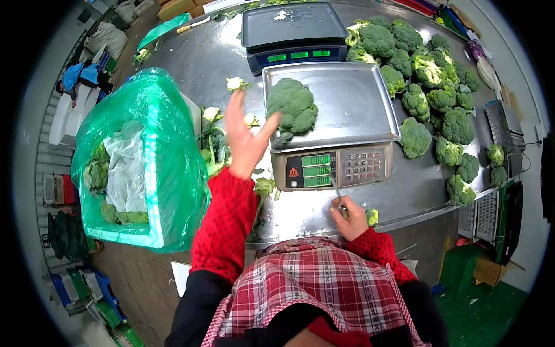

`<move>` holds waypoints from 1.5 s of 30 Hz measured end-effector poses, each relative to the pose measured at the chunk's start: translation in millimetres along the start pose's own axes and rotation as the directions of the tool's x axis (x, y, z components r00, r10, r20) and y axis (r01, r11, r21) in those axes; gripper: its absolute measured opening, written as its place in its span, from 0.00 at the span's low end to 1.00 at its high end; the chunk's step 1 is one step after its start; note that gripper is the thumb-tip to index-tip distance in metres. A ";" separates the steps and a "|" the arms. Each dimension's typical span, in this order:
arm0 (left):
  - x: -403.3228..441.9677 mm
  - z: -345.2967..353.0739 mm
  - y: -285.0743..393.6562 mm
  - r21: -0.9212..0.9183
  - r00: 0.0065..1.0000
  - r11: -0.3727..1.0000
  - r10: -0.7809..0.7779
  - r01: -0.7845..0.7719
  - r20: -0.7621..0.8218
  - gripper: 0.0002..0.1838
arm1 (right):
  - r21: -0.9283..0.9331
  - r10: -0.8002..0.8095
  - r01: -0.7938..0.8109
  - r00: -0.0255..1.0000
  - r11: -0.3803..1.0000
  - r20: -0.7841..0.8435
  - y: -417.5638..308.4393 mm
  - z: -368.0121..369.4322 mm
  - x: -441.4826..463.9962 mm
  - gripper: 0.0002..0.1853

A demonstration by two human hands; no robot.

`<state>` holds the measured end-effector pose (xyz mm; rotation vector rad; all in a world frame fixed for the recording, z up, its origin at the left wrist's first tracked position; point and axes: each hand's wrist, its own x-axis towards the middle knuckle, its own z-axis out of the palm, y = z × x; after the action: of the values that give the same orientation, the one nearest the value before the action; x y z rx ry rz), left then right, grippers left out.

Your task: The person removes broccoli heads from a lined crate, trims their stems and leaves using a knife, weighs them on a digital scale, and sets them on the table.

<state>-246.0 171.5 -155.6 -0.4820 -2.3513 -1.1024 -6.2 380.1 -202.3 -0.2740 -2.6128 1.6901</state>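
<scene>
My left hand point(247, 139) is open beside the left edge of the silver weighing scale point(352, 110), fingers spread upward. Its thumb tip overlaps the edge of a broccoli head point(293, 104) lying on the scale's tray; whether they touch I cannot tell. Down by the table's front edge, my right hand point(350, 220) is closed around a knife point(337, 188), whose thin blade points up over the scale's display. Cut stems and leaves point(214, 144) lie on the metal table to the left of the scale.
On the left stands a box lined with green plastic point(179, 179), with broccoli and a clear bag inside. A second scale point(292, 34) sits behind the first. Many broccoli heads point(428, 69) are piled at the right. Another knife point(193, 25) lies at the far left. A person point(81, 75) is in the background.
</scene>
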 end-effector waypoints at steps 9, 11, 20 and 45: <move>-172.2 -62.6 -61.6 0.554 0.821 0.777 -0.087 -0.299 0.565 0.24 | -0.280 -0.372 0.304 0.898 0.911 -0.236 -32.2 -48.2 95.0 0.28; -168.6 -78.3 -91.4 0.501 0.916 0.854 -0.078 -0.142 0.394 0.29 | -0.369 -0.410 0.315 0.886 0.875 -0.215 -58.3 -50.6 133.6 0.35; -147.6 -100.7 24.0 0.435 0.927 0.893 -0.062 -0.114 0.370 0.32 | -0.656 -0.272 0.227 0.962 0.720 0.034 -135.1 -5.2 213.7 0.65; 35.6 -316.6 -228.0 0.588 0.820 0.590 -0.262 0.553 -0.508 0.33 | 0.464 0.277 0.250 0.537 0.850 -0.797 -71.1 -264.9 127.6 0.26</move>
<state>-300.3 -212.5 -100.1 0.5678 -2.3386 -0.2823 -112.5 611.1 -38.3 -0.8423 -1.3566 1.5912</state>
